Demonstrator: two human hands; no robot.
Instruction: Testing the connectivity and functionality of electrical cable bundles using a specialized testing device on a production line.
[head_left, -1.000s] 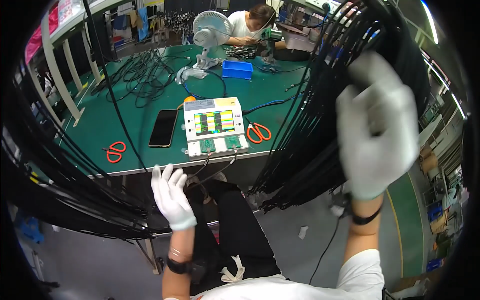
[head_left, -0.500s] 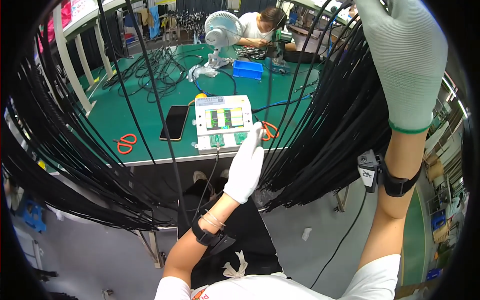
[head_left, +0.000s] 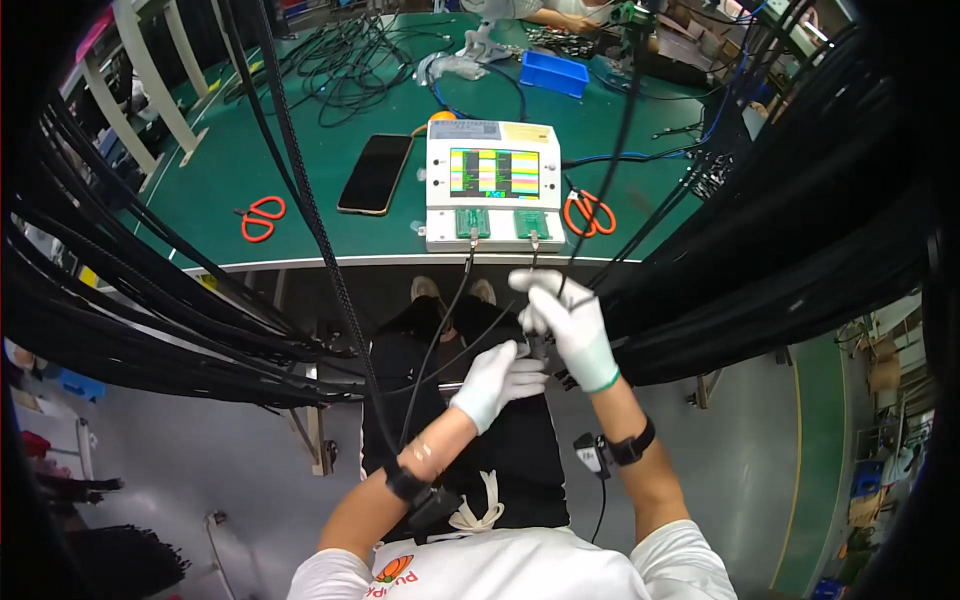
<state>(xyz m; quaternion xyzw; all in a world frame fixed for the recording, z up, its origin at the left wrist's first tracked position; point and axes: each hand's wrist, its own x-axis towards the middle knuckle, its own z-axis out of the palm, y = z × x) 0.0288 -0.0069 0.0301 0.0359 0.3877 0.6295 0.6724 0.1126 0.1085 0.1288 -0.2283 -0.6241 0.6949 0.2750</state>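
Note:
My right hand, in a white glove, is closed in a pinch on a black cable below the table's front edge. My left hand, gloved too, sits just below it with its fingers stretched to the right. Between the two hands is a dark cable part, blurred and partly hidden. Above them stands a white tester with a lit colour screen and two green sockets. A plugged-in cable runs down from the left socket; another plug sits in the right socket.
Thick bundles of black cables hang at left and right. On the green table lie a phone, orange-handled scissors at left and right, a blue bin and loose cables. A person works at the far side.
My right hand has come down from the upper right to near my left hand. My left hand has drawn back from the tester. The right socket now has a plug; the screen pattern differs.

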